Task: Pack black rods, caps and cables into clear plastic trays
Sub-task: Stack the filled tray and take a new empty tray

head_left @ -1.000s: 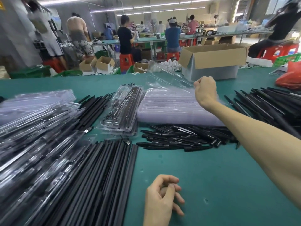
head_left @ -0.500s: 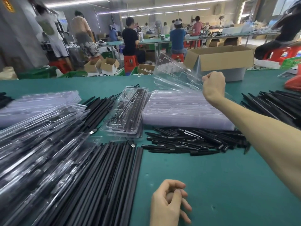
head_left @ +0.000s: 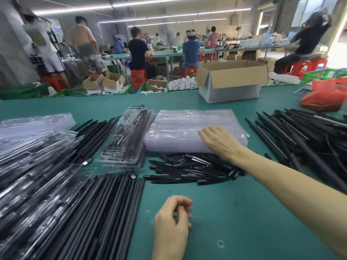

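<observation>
- Clear tray stack (head_left: 180, 132), frame centre: light, flexy, probably slippery; peel top one by a corner.
- Right hand (head_left: 219, 142) flat on it, fingers straight.
- Left hand (head_left: 172, 222) bottom centre, loosely curled, empty.

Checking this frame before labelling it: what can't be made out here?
Head view:
- Left hand: fingers curled and blurred; whether they pinch anything is unclear; wrist cut by the bottom edge.
- Right hand lies on the empty tray stack; its back hides the palm side.
- Filled trays, left: blur and glare hide contents.
- Cardboard box: walls hide its inside.
</observation>
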A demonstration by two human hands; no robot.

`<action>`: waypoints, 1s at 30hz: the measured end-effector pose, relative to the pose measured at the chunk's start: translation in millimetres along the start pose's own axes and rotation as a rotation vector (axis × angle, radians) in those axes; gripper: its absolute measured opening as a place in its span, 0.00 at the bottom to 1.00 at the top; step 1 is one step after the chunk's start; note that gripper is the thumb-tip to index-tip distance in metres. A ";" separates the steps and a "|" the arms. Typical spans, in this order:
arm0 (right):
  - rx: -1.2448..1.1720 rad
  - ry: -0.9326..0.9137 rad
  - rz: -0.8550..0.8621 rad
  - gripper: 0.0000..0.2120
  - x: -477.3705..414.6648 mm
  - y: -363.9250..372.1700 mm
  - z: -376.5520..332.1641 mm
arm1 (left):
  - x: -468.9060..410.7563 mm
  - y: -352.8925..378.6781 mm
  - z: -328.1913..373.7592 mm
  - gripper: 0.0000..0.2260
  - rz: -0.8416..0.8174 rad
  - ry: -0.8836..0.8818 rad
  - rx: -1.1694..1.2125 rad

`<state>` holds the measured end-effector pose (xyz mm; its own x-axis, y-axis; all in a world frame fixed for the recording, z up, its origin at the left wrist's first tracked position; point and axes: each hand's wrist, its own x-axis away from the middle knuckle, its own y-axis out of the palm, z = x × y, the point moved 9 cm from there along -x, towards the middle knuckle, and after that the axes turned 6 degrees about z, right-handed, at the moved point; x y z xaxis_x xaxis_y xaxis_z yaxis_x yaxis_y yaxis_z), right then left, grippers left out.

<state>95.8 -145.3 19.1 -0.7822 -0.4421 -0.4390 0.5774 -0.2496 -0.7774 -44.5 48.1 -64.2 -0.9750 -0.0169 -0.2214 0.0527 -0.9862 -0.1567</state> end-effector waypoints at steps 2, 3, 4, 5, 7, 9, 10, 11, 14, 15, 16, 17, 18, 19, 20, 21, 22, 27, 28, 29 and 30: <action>-0.061 0.051 -0.069 0.20 -2.6 7.7 3.9 | -38.3 15.3 36.0 0.19 0.010 0.225 -0.165; -0.099 0.121 -0.100 0.17 -5.1 10.9 16.3 | -62.9 31.1 50.2 0.18 -0.005 0.308 -0.247; -0.127 0.180 -0.136 0.13 -8.9 13.5 24.1 | -86.6 43.9 60.0 0.17 -0.028 0.365 -0.341; -0.144 0.210 -0.140 0.09 -13.8 15.8 32.5 | -110.7 59.0 67.5 0.17 -0.052 0.419 -0.436; -0.183 0.285 -0.107 0.07 -22.5 18.1 51.0 | -151.8 91.5 73.0 0.17 -0.124 0.491 -0.595; -0.199 0.375 -0.094 0.06 -32.8 15.7 70.9 | -181.9 120.6 73.9 0.17 -0.204 0.560 -0.711; -0.190 0.394 -0.113 0.06 -40.1 15.6 78.2 | -193.9 133.5 71.9 0.16 -0.248 0.587 -0.762; -0.178 0.386 -0.139 0.06 -47.3 15.3 82.5 | -205.7 144.0 68.9 0.16 -0.284 0.592 -0.800; -0.147 0.324 -0.243 0.13 -64.0 14.9 90.0 | -242.2 167.8 53.3 0.13 -0.355 0.480 -0.901; -0.138 0.314 -0.249 0.14 -67.3 12.8 94.6 | -251.2 177.3 47.0 0.13 -0.378 0.451 -0.949; -0.130 0.310 -0.242 0.16 -70.7 10.3 99.1 | -258.1 186.6 38.5 0.15 -0.404 0.420 -0.997; -0.123 0.309 -0.218 0.18 -73.6 6.3 102.6 | -263.0 196.1 28.5 0.18 -0.433 0.381 -1.035; -0.112 0.306 -0.186 0.18 -76.4 1.8 104.4 | -265.3 204.1 18.8 0.22 -0.470 0.340 -1.060; -0.091 0.304 -0.145 0.16 -79.2 -3.7 105.7 | -265.9 211.0 10.1 0.25 -0.510 0.318 -1.074; -0.067 0.300 -0.107 0.14 -82.0 -10.0 107.7 | -266.0 216.5 4.0 0.27 -0.548 0.317 -1.083; -0.055 0.292 -0.072 0.14 -85.3 -15.6 109.2 | -266.9 219.7 -0.7 0.27 -0.581 0.322 -1.088; -0.049 0.286 -0.044 0.14 -86.8 -20.0 111.5 | -267.4 222.2 -4.1 0.27 -0.607 0.324 -1.091; -0.026 0.249 0.033 0.08 -99.0 -41.0 121.6 | -276.8 222.3 -4.3 0.28 -0.595 0.348 -1.097; -0.012 0.248 0.050 0.06 -103.0 -49.4 130.5 | -277.8 223.0 -4.4 0.28 -0.600 0.358 -1.100; 0.004 0.273 0.081 0.06 -106.6 -59.5 144.4 | -278.4 223.8 -5.2 0.28 -0.604 0.368 -1.110; 0.017 0.308 0.119 0.07 -109.6 -70.5 161.1 | -279.0 224.3 -6.0 0.29 -0.604 0.372 -1.115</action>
<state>178.5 -218.1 194.5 -0.7413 -0.1884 -0.6441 0.6710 -0.2273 -0.7057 240.7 -167.4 -43.3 -0.8002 0.5968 -0.0590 -0.0436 -0.1559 -0.9868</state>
